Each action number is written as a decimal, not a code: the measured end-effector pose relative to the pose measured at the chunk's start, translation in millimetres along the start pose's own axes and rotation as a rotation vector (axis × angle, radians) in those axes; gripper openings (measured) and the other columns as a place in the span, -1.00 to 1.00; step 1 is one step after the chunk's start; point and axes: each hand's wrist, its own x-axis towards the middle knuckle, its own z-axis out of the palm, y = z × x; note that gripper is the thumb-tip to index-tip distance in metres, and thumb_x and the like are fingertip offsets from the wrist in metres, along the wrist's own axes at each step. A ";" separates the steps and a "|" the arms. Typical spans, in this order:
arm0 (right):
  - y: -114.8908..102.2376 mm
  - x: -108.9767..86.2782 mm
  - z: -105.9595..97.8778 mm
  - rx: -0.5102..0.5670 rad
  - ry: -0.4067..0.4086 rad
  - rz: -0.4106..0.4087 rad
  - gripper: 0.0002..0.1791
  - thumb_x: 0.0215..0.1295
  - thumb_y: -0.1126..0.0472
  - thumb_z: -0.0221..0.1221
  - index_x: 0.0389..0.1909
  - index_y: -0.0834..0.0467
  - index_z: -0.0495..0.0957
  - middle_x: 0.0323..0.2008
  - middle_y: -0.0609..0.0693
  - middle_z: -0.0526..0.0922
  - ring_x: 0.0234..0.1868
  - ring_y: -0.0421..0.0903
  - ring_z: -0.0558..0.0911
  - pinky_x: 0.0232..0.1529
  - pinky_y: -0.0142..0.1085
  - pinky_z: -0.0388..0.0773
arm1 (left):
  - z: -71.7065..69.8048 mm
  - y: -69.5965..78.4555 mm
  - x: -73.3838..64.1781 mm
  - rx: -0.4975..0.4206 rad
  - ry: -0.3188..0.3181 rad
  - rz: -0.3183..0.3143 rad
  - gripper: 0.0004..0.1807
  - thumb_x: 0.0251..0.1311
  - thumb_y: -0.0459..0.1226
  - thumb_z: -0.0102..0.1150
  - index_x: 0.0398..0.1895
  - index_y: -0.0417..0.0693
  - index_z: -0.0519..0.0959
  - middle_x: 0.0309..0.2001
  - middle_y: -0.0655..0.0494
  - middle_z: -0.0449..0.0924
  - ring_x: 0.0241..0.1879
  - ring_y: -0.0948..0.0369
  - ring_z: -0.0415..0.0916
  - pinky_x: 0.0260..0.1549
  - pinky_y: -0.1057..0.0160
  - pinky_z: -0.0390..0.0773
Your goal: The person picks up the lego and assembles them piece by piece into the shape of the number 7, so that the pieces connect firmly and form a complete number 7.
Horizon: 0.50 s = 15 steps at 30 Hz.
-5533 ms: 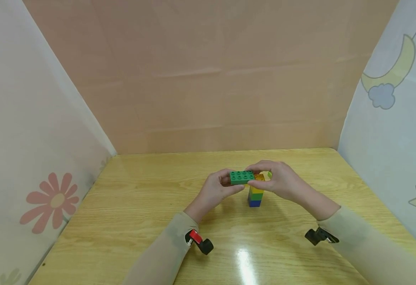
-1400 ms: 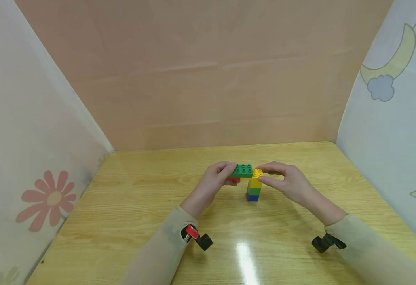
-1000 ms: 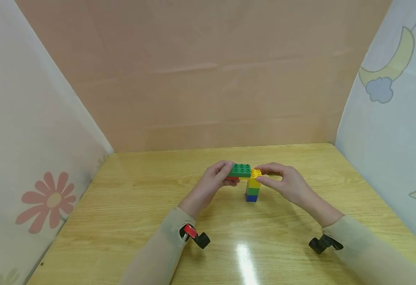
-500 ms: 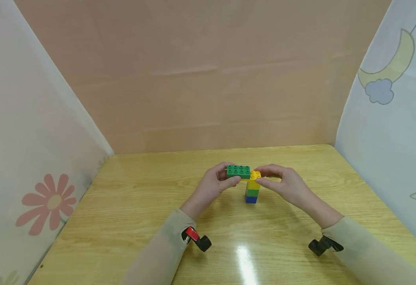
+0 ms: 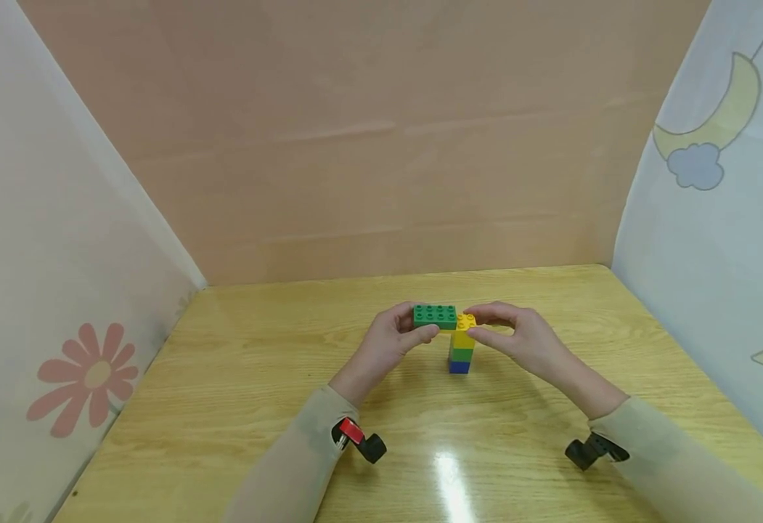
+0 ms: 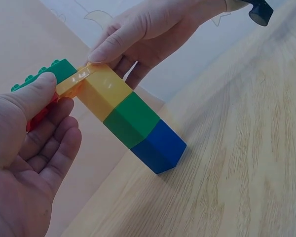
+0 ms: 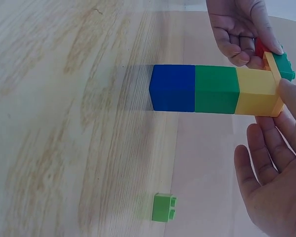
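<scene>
A tower of stacked toy bricks stands upright on the table: a blue brick at the bottom, a green brick in the middle, a yellow brick above. A thin yellow-orange piece lies across its top and reaches left. On that left part sits a studded dark green brick; a red brick shows below. My left hand pinches the dark green brick, thumb at its near side. With thumb and fingertips, my right hand pinches the thin yellow-orange piece at the tower's top right.
A small light green brick rests on the table beyond the tower, hidden in the head view. The wooden table ends at a tan backdrop, with printed white sheets on both sides.
Earlier both hands held the dark green brick at the tower; now it sits on the thin piece's left part and my right hand grips the yellow end. My left thumb moved from its top to its near side.
</scene>
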 end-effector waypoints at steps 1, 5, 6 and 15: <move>-0.1 0.0 0.3 0.006 -0.004 0.002 -0.53 0.58 0.00 0.39 0.40 0.04 0.68 0.33 0.03 0.69 0.34 0.20 0.62 0.26 0.24 0.62 | -0.5 0.1 -0.7 0.004 0.002 -0.002 -0.61 0.51 -0.20 0.44 0.31 -0.04 0.68 0.09 0.09 0.81 0.16 -0.13 0.71 0.17 0.14 0.71; 0.1 -0.9 0.5 0.032 -0.026 0.013 -0.44 0.57 -0.01 0.40 0.49 0.04 0.61 0.42 0.05 0.62 0.40 0.23 0.57 0.29 0.25 0.61 | -2.4 0.9 -2.9 0.010 0.010 -0.011 -0.61 0.50 -0.20 0.44 0.32 -0.03 0.68 0.09 0.10 0.81 0.18 -0.17 0.69 0.18 0.15 0.70; 0.3 -1.3 0.3 0.036 -0.031 0.015 -0.42 0.56 -0.02 0.40 0.51 0.04 0.59 0.44 0.06 0.61 0.41 0.23 0.56 0.30 0.26 0.60 | -2.6 0.9 -3.1 0.010 0.010 -0.012 -0.61 0.50 -0.20 0.44 0.32 -0.03 0.68 0.09 0.10 0.81 0.18 -0.17 0.69 0.18 0.15 0.70; 3.7 -4.3 -10.8 -0.009 0.002 0.014 -0.34 0.56 -0.01 0.41 0.58 0.04 0.51 0.43 0.04 0.64 0.41 0.27 0.55 0.32 0.32 0.54 | -2.0 0.7 -2.7 0.012 0.003 -0.007 -0.60 0.51 -0.22 0.43 0.33 -0.03 0.68 0.09 0.10 0.81 0.15 -0.13 0.71 0.22 0.06 0.69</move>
